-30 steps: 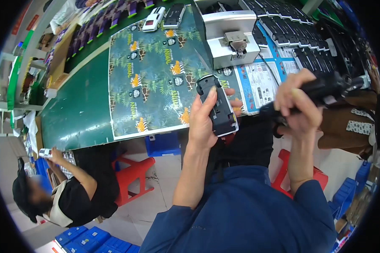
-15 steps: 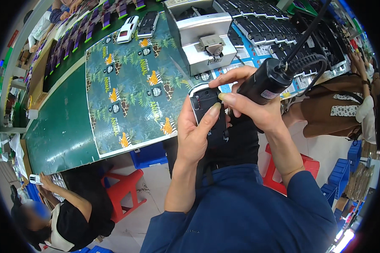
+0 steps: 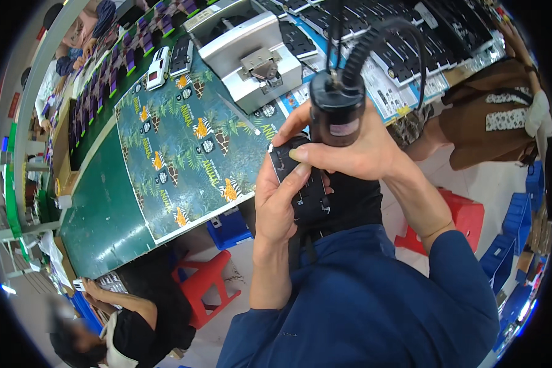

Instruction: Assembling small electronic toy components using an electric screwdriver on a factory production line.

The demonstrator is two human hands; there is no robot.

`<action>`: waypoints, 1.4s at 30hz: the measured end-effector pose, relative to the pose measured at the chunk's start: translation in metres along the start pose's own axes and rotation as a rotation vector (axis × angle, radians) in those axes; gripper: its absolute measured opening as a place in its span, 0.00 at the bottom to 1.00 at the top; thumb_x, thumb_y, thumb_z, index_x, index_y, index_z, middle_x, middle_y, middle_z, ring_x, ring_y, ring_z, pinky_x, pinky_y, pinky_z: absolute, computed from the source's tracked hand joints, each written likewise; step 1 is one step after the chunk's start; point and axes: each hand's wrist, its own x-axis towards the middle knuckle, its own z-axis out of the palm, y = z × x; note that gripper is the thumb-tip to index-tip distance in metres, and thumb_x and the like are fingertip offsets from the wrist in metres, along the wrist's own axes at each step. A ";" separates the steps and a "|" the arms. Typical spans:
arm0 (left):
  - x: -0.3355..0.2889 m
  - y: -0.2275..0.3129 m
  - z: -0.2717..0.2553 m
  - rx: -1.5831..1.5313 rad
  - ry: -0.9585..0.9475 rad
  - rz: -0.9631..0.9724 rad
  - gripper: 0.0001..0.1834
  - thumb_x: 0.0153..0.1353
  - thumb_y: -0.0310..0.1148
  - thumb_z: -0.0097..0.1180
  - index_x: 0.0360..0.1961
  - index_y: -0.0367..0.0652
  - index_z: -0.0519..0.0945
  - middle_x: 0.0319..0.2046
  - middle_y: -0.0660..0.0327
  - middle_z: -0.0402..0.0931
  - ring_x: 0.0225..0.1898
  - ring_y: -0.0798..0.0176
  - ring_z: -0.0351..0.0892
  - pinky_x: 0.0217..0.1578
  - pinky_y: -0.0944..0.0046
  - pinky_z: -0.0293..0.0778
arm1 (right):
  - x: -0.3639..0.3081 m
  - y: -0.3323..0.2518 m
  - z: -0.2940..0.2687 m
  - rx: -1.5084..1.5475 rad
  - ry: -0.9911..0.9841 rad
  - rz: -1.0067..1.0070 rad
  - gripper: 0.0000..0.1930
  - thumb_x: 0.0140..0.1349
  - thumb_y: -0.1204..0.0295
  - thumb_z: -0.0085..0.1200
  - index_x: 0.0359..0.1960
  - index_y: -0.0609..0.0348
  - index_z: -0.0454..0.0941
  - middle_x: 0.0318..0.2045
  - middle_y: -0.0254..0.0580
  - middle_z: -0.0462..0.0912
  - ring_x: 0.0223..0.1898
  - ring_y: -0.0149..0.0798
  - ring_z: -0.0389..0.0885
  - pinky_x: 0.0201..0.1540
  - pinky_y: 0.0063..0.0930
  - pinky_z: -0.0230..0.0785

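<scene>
My left hand [image 3: 272, 205] is closed around a toy car [image 3: 303, 195], its black underside turned up and its near end toward my body. A black, corded electric screwdriver [image 3: 337, 116] is held in my right hand [image 3: 371, 150], standing nearly upright above the car. The right thumb and forefinger reach past the tool to the car's far end, the thumb close to my left thumb. The screwdriver's tip is hidden behind the right hand.
A silver metal fixture [image 3: 257, 67] stands ahead on the table. Left of it are a white toy car [image 3: 158, 69] and a black car base [image 3: 181, 56]. Rows of black car bases [image 3: 392, 58] lie at the right. A co-worker [image 3: 126, 331] sits at the lower left.
The screwdriver has swung from a slant to nearly upright, its body moving left over the car. My right hand has shifted left with it, while the left keeps hold of the car.
</scene>
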 end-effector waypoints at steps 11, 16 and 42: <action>0.003 -0.006 -0.001 0.132 0.055 0.017 0.15 0.67 0.27 0.52 0.52 0.34 0.68 0.38 0.50 0.80 0.34 0.60 0.84 0.37 0.64 0.83 | -0.001 -0.014 -0.020 -0.153 -0.022 0.128 0.11 0.48 0.74 0.58 0.35 0.64 0.82 0.29 0.41 0.86 0.34 0.32 0.85 0.41 0.26 0.76; -0.001 -0.005 -0.008 0.059 0.063 0.030 0.15 0.67 0.26 0.53 0.52 0.33 0.69 0.39 0.50 0.80 0.35 0.60 0.85 0.37 0.63 0.83 | -0.005 -0.011 -0.020 -0.048 0.048 0.129 0.10 0.48 0.76 0.59 0.34 0.65 0.81 0.29 0.39 0.85 0.34 0.32 0.85 0.41 0.27 0.77; 0.006 -0.012 -0.008 0.497 0.206 0.613 0.17 0.64 0.26 0.59 0.53 0.33 0.72 0.42 0.60 0.78 0.42 0.70 0.76 0.46 0.69 0.71 | -0.003 -0.001 0.030 -0.312 0.203 -0.123 0.26 0.42 0.69 0.76 0.42 0.64 0.75 0.32 0.35 0.78 0.32 0.27 0.78 0.36 0.22 0.74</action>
